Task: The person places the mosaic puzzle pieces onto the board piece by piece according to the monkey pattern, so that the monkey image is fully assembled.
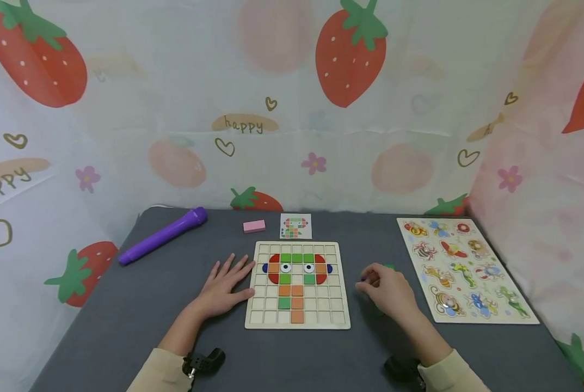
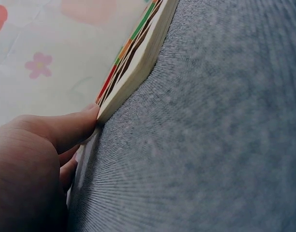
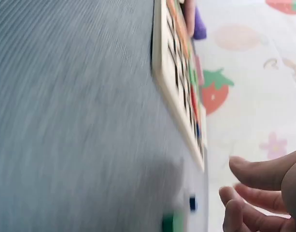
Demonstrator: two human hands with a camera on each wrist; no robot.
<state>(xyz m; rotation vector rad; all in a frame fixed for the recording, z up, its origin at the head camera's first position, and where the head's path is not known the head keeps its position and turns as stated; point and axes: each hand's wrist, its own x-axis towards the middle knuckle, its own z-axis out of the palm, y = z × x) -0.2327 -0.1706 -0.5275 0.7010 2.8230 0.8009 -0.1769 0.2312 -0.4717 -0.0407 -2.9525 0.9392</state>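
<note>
A pale wooden grid board lies at the middle of the dark cloth. Red, green, orange and blue tiles and two eye tiles form a figure in its squares. My left hand rests on the cloth with fingers spread; its thumb touches the board's left edge. To the right of the board, my right hand hovers with fingers bent. Thumb and fingertips stand apart with nothing visible between them in the right wrist view. Below them lie a small blue piece and a blurred green piece.
Behind the board are a small pattern card and a pink block. A purple microphone-shaped stick lies at the back left. At right lies a board of insect pictures. Strawberry-print curtain hangs around the table.
</note>
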